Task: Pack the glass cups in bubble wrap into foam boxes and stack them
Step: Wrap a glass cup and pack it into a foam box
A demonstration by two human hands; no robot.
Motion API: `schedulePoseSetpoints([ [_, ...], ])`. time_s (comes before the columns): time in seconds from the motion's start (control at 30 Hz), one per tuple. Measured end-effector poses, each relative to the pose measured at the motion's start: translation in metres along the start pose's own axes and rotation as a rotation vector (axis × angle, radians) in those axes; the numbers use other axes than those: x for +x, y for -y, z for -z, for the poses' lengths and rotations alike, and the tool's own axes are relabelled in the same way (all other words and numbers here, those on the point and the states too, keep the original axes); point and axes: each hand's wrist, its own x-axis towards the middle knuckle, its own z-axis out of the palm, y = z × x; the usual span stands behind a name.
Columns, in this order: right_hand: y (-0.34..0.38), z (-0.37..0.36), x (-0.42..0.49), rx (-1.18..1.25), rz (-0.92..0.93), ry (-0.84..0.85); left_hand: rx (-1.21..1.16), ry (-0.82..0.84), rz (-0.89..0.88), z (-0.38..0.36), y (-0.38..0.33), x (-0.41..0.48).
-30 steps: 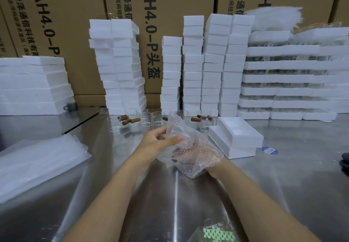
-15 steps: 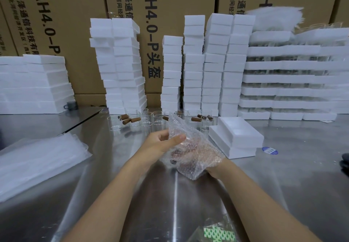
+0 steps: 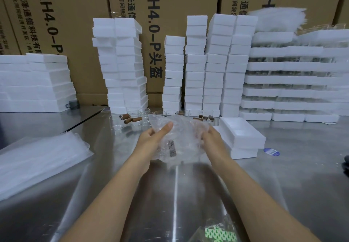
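Cardboard cartons (image 3: 170,33) are stacked along the back. In front, the steel counter (image 3: 283,185) is loaded w/ tall stacks of closed foam boxes (image 3: 196,62). At far right, flat foam trays (image 3: 292,79) are layered w/ glassware seen btwn them. A pile of bubble-wrap sheets (image 3: 37,162) is laid at the left edge. An open foam box (image 3: 243,134) is set on a second foam piece just right of the hands, cavity up, nothing seen in it.

The step in hand is judged to be wrapping. A bubble-wrap bundle (image 3: 181,139) is held above the counter, centre frame. It is gripped on its left side by the left hand (image 3: 151,141), thumb laid across the front. Its right side is gripped by the right hand (image 3: 211,139), fingers curled into the plastic. A dark brown piece is seen through the wrap, prob. a cork. The glass cup itself can't be made out through the bubbles, though it is presumed inside.

Behind the bundle, a row of bare glass cups (image 3: 115,123) is lined up at the foot of the stacks, w/ brown corks (image 3: 130,119) laid among them, so plenty is judged left to do.

Next, the loose ends are to be folded in tight. The bundle is then to be carried right and seated in the open foam box. A firm but light squeeze is called for, since glass is prob. inside.
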Motion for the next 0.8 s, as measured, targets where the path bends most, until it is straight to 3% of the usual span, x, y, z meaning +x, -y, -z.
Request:
schedulePoseSetpoints([
  [0.17,-0.003,0.003,0.0,0.005,0.109,0.064,-0.153,0.081,0.073,0.001,-0.001,0.0],
  [0.37,-0.007,0.0,0.0,-0.022,0.053,0.09,-0.062,0.152,0.091,0.003,-0.003,-0.003],
  [0.43,-0.006,0.003,0.004,0.052,-0.021,0.139,-0.104,0.229,0.118,0.002,-0.004,-0.003],
  [0.53,-0.005,0.007,0.007,0.273,-0.115,0.131,-0.105,0.207,0.095,0.001,-0.005,-0.003],
  [0.8,-0.001,0.016,0.012,0.472,-0.097,0.142,-0.039,0.242,0.101,0.005,-0.003,0.002],
])
